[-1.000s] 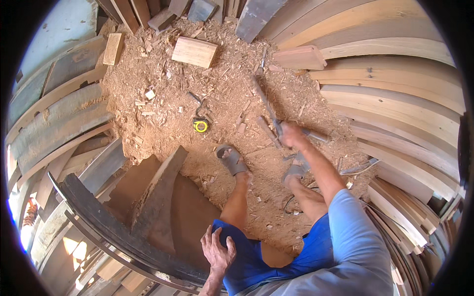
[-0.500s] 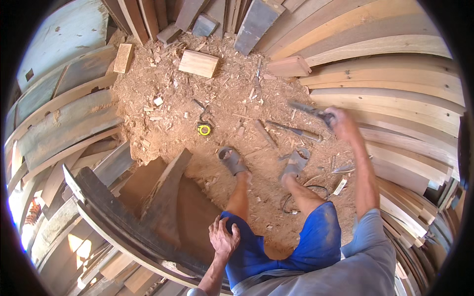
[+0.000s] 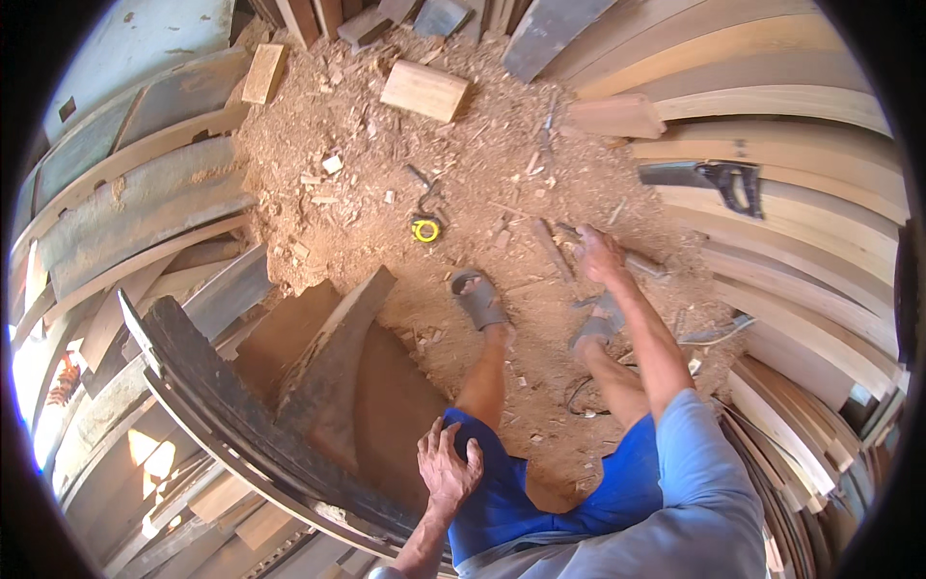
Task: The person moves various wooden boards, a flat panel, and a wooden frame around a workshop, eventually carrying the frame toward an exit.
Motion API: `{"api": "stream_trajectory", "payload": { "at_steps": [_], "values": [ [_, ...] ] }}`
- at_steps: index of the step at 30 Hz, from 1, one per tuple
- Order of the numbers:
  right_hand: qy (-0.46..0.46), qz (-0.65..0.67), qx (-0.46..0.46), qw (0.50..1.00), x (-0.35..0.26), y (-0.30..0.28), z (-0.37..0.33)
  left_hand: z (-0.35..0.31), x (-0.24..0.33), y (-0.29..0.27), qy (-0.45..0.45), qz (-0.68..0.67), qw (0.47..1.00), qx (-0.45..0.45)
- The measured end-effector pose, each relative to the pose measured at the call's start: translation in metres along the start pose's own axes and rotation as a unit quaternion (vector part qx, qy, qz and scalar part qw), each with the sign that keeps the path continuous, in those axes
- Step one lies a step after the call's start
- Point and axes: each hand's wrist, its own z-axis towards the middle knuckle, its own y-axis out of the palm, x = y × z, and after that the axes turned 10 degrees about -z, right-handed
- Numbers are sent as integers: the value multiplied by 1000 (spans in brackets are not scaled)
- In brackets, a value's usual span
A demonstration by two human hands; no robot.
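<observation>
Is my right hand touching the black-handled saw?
Apart. The head view shows a plain gap: bare sawdust separates the right hand from the black-handled saw, which lies farther up and to the right.

The slender rod-like tool (image 3: 646, 264) is grey-brown, the handsaw's looped plastic handle (image 3: 715, 175) black. The round tape measure (image 3: 425, 229) shows yellow and black; the cloth shorts (image 3: 625, 485) are blue.

Right hand (image 3: 600, 256) blurring over sawdust (image 3: 538, 323), covering middle of long tool (image 3: 646, 263) — grip defying reading. Right forearm (image 3: 651, 338) masking part of right sandal (image 3: 595, 326). Lower edge cropping left forearm (image 3: 426, 542); dark rim swallowing ends of stacked boards (image 3: 810, 230). Slim object (image 3: 549, 121) beside pinkish board (image 3: 615, 116) — blurring beyond identification.
</observation>
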Motion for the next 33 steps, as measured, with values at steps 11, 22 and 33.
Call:
{"api": "stream_trajectory", "payload": {
  "at_steps": [11, 22, 33],
  "values": [
    [-96, -119, -166, 974, -66, 172, 18, 1, -19, 13, -37, -3, 999, 14],
    [-278, -58, -111, 952, -43, 86, -125, -9, -29, 25, -16, -13, 1000, -6],
    [-178, -248, -18, 952, -70, -36, -53, -8, -29, -3, -27, -62, 997, 27]
  ]
}}
